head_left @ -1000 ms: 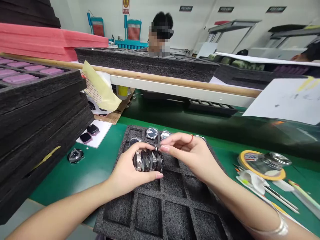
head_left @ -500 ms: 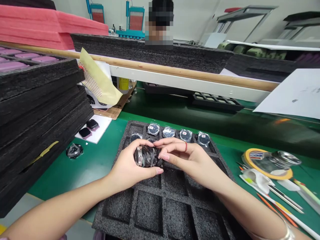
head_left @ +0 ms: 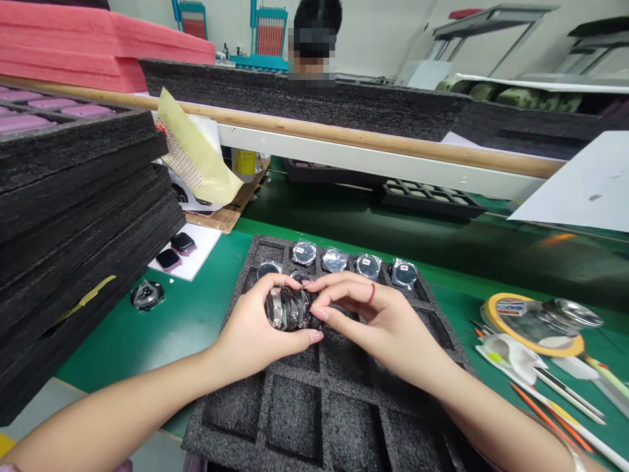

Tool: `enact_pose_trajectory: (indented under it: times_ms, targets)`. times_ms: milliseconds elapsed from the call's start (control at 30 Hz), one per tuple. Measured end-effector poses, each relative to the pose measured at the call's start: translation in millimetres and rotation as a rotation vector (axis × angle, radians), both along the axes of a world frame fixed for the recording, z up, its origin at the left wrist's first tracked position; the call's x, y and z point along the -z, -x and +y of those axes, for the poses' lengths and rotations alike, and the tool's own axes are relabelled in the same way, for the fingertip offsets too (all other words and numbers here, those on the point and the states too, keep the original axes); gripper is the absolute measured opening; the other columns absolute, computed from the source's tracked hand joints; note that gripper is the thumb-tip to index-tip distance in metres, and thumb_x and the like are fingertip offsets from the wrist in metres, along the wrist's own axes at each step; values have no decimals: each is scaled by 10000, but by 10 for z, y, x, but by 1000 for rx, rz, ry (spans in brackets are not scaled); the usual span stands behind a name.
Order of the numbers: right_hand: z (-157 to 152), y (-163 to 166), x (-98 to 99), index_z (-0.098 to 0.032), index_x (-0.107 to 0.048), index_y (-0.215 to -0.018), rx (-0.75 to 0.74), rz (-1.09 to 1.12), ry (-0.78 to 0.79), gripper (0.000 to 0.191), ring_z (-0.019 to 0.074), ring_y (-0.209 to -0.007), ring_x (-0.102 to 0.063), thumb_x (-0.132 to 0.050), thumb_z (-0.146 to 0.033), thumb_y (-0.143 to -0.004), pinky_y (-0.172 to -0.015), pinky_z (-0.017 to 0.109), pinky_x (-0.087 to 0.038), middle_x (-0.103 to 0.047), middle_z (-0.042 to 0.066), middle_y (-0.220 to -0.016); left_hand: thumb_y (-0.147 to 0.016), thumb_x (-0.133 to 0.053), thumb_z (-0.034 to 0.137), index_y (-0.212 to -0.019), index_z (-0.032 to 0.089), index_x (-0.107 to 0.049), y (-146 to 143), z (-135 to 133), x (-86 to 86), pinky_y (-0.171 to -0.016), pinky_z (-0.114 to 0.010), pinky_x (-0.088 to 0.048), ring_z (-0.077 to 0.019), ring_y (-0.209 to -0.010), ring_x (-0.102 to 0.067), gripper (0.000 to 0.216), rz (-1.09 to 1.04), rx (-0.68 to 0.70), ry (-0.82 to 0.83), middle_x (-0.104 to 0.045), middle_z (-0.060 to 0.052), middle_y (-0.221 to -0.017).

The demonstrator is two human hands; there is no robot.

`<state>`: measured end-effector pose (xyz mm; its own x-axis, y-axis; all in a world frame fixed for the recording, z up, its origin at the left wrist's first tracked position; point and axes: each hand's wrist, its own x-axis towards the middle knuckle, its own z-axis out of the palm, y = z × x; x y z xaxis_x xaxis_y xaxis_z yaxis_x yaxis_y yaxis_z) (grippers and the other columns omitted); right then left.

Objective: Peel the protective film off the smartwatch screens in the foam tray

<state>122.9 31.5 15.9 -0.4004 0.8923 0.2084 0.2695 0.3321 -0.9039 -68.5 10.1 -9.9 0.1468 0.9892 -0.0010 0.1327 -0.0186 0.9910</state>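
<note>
A row of several round watch cases (head_left: 289, 308), stood on edge face to face, is gripped in my left hand (head_left: 253, 324), between thumb and fingers. My right hand (head_left: 376, 311) pinches the watch case at the right end of that row. Both hands are over a black foam tray (head_left: 295, 413) with square compartments. In its far row sit several round watch cases in clear film, among them one (head_left: 334, 260) in the middle and one (head_left: 403, 273) at the right. Another wrapped watch case (head_left: 269, 269) lies just beyond my left hand. Compartments near me hold nothing.
Stacked black foam trays (head_left: 83, 242) rise at the left. Beside them lie a loose round watch case (head_left: 147, 295) and two square watches (head_left: 175, 252) on white paper. At right are a yellow tape roll (head_left: 535, 347), pens and tools. A shelf (head_left: 373, 151) crosses behind; a person sits beyond.
My view has shifted slightly, moving the scene a little. My left hand keeps its grip on the row, and my right fingers stay at its right end.
</note>
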Motion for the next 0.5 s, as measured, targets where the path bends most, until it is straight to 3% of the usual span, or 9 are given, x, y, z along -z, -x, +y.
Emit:
enact_pose_trajectory:
  times_ms: [67, 167, 233, 333, 500]
  targets:
    - [3, 5, 7, -240, -713, -935, -6, 59, 52, 164, 221, -1076, -695, -767, -346, -822, -1015, 402, -547, -731, 62, -1101, -613, -871, 281, -1044, 250, -593, 5, -11, -8, -864, -324, -473, -201, -946, -636, 514, 24, -2, -5, -679, 9, -1047]
    - [32, -17, 13, -241, -614, -1140, 53, 155, 117, 387, 192, -1034, -707, -757, -421, -829, -940, 339, -578, -721, 58, -1078, -617, -867, 291, -1054, 258, -595, 15, -29, -38, -810, -312, -486, -198, -915, -639, 516, 82, -22, -32, -676, 11, -1020]
    - [45, -36, 10, -210, -618, -1013, 65, 88, 117, 338, 161, -808, -705, -592, -537, -927, -772, 291, -585, -707, 34, -853, -618, -864, 285, -1055, 260, -598, 17, -37, -62, -793, -301, -495, -193, -908, -642, 513, 106, -35, -70, -674, 13, -1018]
    - [20, -23, 14, -197, -568, -680, -36, -112, 110, 539, 125, -520, -535, -391, -601, -991, -538, 256, -444, -543, -12, -547, -621, -855, 261, -1052, 258, -597, 9, -45, -85, -762, -282, -507, -175, -865, -647, 503, 114, -43, -106, -672, 18, -989]
    - [-60, 95, 88, -205, -440, -620, -75, -230, -13, 475, 104, -517, -391, -436, -500, -992, -529, 259, -305, -428, -39, -556, -629, -847, 252, -1049, 248, -597, -6, -48, -92, -711, -262, -510, -155, -798, -638, 489, 97, -63, -118, -667, 22, -943]
